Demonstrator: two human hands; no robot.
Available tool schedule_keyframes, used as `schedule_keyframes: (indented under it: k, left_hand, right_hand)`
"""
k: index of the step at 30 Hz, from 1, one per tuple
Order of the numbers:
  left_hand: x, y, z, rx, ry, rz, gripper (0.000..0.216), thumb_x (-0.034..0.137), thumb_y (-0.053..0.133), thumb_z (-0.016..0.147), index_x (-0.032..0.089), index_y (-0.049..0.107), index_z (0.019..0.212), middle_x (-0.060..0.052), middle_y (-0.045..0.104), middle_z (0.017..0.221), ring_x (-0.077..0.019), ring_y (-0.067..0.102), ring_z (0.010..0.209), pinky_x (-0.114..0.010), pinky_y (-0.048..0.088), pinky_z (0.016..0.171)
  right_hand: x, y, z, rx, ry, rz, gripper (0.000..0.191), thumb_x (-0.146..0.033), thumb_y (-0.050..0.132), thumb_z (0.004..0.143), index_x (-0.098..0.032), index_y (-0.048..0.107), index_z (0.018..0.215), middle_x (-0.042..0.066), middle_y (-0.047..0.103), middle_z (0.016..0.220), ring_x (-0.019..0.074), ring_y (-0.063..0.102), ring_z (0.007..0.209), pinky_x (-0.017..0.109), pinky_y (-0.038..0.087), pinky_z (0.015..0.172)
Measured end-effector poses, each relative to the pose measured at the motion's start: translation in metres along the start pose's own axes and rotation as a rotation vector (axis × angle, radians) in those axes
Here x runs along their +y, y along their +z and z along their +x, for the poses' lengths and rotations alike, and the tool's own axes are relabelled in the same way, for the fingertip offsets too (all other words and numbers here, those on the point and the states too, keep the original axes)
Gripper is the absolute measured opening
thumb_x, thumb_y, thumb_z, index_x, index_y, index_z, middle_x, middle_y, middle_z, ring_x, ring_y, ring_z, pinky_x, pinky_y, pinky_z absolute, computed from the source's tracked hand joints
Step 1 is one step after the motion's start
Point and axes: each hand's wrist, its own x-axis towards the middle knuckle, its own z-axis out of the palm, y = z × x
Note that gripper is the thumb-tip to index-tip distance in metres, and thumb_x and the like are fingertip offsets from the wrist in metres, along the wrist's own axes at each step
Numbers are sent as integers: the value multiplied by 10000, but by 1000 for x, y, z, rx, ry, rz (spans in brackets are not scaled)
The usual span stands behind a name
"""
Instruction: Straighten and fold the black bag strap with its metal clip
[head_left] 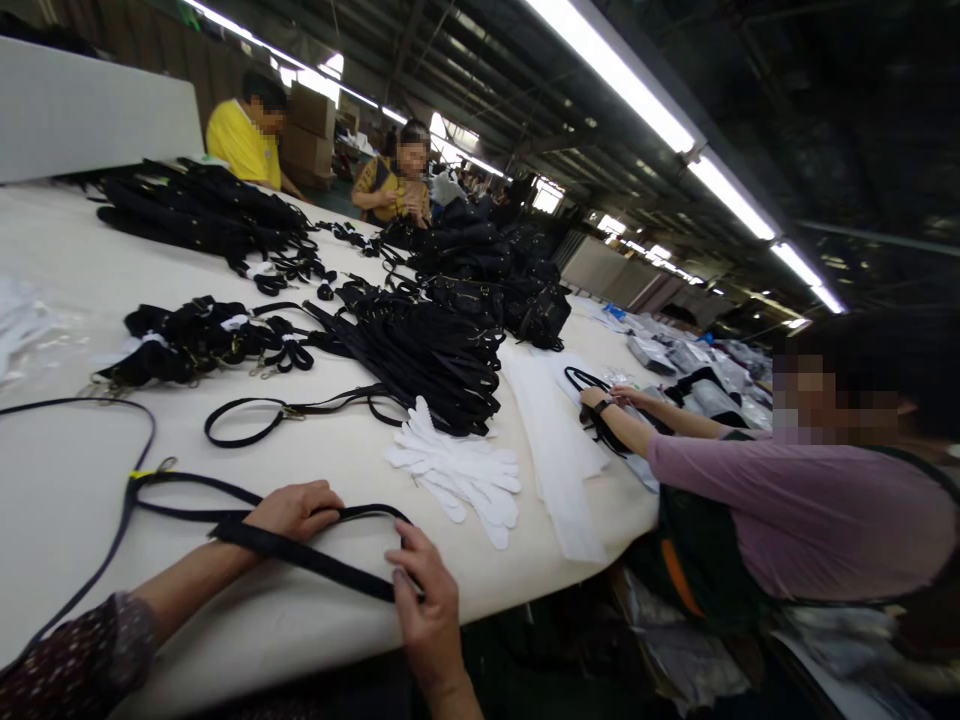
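Note:
A long black strap (315,562) lies in loops at the table's near edge. My left hand (294,512) pinches its upper run, fingers closed. My right hand (431,610) grips the bend at the strap's right end between thumb and fingers. Toward the left, the strap runs to a yellow mark (146,474) with a metal clip beside it. A thin dark cord (124,520) curves down the left side of the table. Just beyond my hands lie a looped black strap with a buckle (289,411) and a stack of white gloves (459,468).
Bundled black straps with metal clips (202,340), a heap of black straps (427,350) and black bags (480,260) cover the table's middle. White sheets (551,450) lie at right. A co-worker in a pink sleeve (720,480) handles black straps there; two people stand across the table.

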Motion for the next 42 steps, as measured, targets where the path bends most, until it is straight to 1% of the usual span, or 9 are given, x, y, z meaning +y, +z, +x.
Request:
schedule_keyframes:
  k: [3, 6, 10, 15, 21, 27, 33, 38, 42]
  left_hand:
    - [0, 1, -3, 16, 3, -11, 300, 379, 430, 973, 288, 711, 1023, -14, 702, 993, -189, 676, 937, -298, 489, 842]
    - [-2, 3, -5, 27, 5, -7, 304, 383, 426, 974, 288, 710, 1027, -15, 696, 975, -190, 676, 913, -302, 489, 827]
    - [-3, 4, -4, 25, 21, 4, 306, 399, 432, 969, 293, 710, 1041, -14, 700, 968, -190, 683, 895, -293, 502, 789]
    - [1, 4, -6, 53, 40, 40, 294, 374, 435, 972, 292, 709, 1040, -12, 700, 956, -182, 688, 892, -279, 516, 794]
    - [4, 6, -12, 86, 70, 97, 268, 343, 438, 988, 304, 695, 1055, -7, 678, 955, -175, 678, 922, -254, 509, 774]
    - [2, 10, -14, 115, 112, 148, 265, 333, 418, 1009, 313, 675, 1067, -12, 672, 962, -176, 663, 913, -254, 500, 741]
    - [3, 10, -14, 131, 163, 196, 281, 370, 392, 1029, 301, 663, 1060, -18, 665, 929, -169, 645, 884, -268, 483, 746]
    - [-2, 9, -17, 139, 179, 194, 282, 343, 399, 1022, 290, 673, 1061, -31, 681, 934, -193, 644, 889, -318, 501, 782]
    - [-19, -8, -23, 189, 141, 150, 311, 351, 422, 1008, 310, 621, 1243, -47, 701, 1160, -221, 647, 1069, -368, 511, 941]
  right_hand:
    - [15, -28, 3, 282, 232, 150, 249, -305, 544, 930, -229, 722, 1087, 97, 687, 1291, 243, 609, 1248, 440, 474, 1096]
    - [26, -53, 7, 333, 372, 150, 272, -360, 578, 908, -219, 734, 1081, 82, 733, 1188, 245, 645, 1173, 427, 485, 1069]
    - [25, -55, 17, 144, 391, 19, 312, -397, 587, 901, -242, 715, 1141, 62, 738, 1167, 230, 679, 1088, 373, 542, 966]
    - [20, -18, 35, -104, 257, -274, 549, -323, 716, 797, -294, 597, 1332, 47, 698, 1266, 250, 664, 1126, 390, 550, 970]
    - [39, -6, 44, -153, 139, -529, 403, -103, 512, 872, -241, 663, 1220, 51, 743, 1125, 213, 683, 1066, 349, 538, 967]
    - [36, -10, 55, -196, 92, -683, 290, -205, 631, 872, -261, 676, 1153, 34, 740, 1057, 230, 670, 1023, 336, 538, 877]
    - [27, 14, 82, -299, -21, -642, 181, -274, 635, 910, -288, 694, 1080, 3, 726, 1018, 192, 647, 988, 286, 506, 832]
    - [33, 24, 83, -407, -135, -708, 118, -268, 629, 915, -292, 693, 1011, -4, 706, 963, 192, 620, 940, 278, 482, 760]
    - [35, 20, 80, -414, -116, -718, 138, -222, 618, 924, -293, 698, 1011, -5, 703, 949, 181, 628, 949, 255, 476, 753]
